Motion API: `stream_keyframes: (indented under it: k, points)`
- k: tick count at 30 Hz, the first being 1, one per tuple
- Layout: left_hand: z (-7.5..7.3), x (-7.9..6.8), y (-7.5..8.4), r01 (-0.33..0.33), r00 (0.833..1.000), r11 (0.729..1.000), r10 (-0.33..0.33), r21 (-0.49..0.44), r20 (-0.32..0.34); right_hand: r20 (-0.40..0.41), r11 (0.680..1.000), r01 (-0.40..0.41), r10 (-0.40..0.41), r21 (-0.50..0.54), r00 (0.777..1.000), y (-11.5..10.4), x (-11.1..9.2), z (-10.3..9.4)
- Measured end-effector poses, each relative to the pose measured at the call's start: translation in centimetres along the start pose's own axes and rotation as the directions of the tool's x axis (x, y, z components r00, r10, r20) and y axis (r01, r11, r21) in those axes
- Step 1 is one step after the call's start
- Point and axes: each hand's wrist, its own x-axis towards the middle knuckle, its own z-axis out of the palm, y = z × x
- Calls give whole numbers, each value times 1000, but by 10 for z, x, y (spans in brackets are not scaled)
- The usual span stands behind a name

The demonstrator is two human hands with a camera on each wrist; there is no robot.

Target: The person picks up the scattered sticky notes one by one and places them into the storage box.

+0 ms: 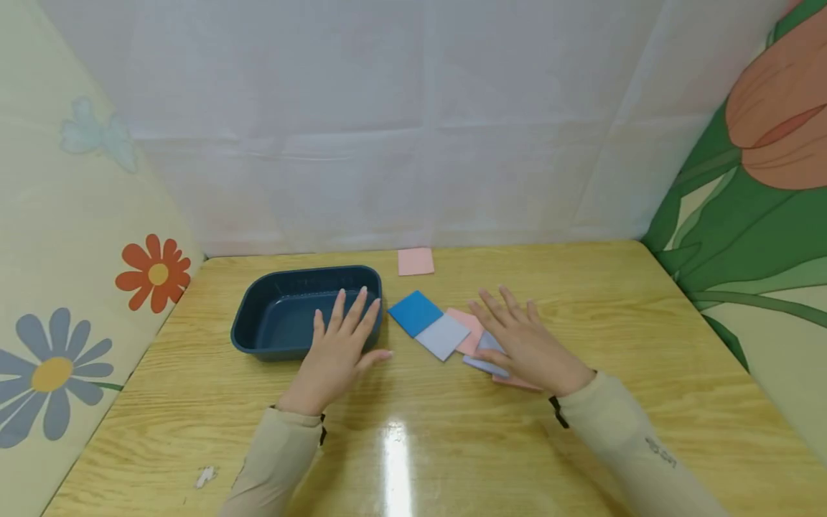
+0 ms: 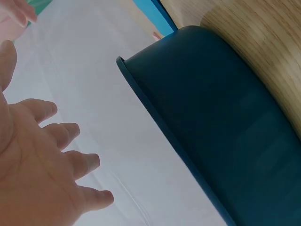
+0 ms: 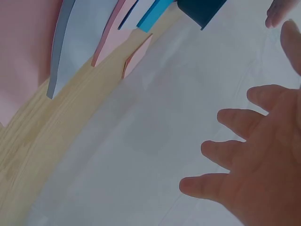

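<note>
My left hand [image 1: 337, 353] is held flat with fingers spread over the near right part of a dark blue basin [image 1: 265, 353]. In the left wrist view its palm faces the basin's outer wall [image 2: 211, 103], with nothing held. My right hand [image 1: 526, 348] hovers, fingers spread, above several square pieces on the wooden table. Beneath it lie a pink square [image 1: 464, 324], a lavender square [image 1: 481, 365] and another pink one [image 1: 517, 383], partly hidden by the hand. Left of these, a pale lavender square [image 1: 443, 336] adjoins a bright blue square [image 1: 416, 313].
A lone pink square [image 1: 416, 261] lies at the table's back edge by the white cloth backdrop [image 1: 413, 143]. A small white scrap [image 1: 205, 477] is on the table [image 1: 478, 459] at front left. Flower-printed panels [image 1: 64, 287] stand at both sides.
</note>
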Motion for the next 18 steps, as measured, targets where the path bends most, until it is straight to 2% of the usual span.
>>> stream_keyframes:
  k: [11, 18]
  points:
    - [0, -2, -6, 17, 1000, 999, -17, -36, -10, 10, 1000, -10, 10, 4, 1000, 2, -1, -2]
    - [-2, -6, -17, 66, 998, 995, -66, -69, 3, 11, 1000, -17, 17, -1, 1000, 5, 0, -3]
